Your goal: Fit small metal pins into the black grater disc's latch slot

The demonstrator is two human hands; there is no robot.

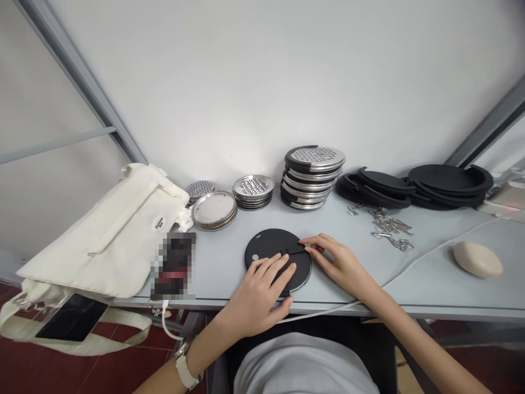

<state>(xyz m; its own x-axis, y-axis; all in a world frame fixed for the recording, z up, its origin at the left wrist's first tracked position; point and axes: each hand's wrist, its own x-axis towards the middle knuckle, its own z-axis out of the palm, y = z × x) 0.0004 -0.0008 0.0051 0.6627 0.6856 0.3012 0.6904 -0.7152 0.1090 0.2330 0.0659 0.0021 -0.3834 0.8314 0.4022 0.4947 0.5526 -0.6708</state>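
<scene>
A black round plastic holder [273, 241] lies on the table in front of me, with a short slit across it and a thin metal rim showing at its lower right. My left hand [264, 293] rests on its near side, fingers spread and palm down, holding nothing. At the right edge, by the slit, the thumb and index finger of my right hand [332, 260] pinch the holder. Something small and shiny may be under those fingers, but I cannot make it out. Beyond it stands a tall stack of round metal graters [314, 178] with black edge pieces.
Smaller round graters [253, 191] and plain metal discs [214, 210] are stacked back left. Black plastic rings [375, 186], metal clasps [389, 227], a computer mouse [478, 259] and a white cable [426, 251] lie right. A cream bag [102, 230] and blurred phone [174, 265] sit left.
</scene>
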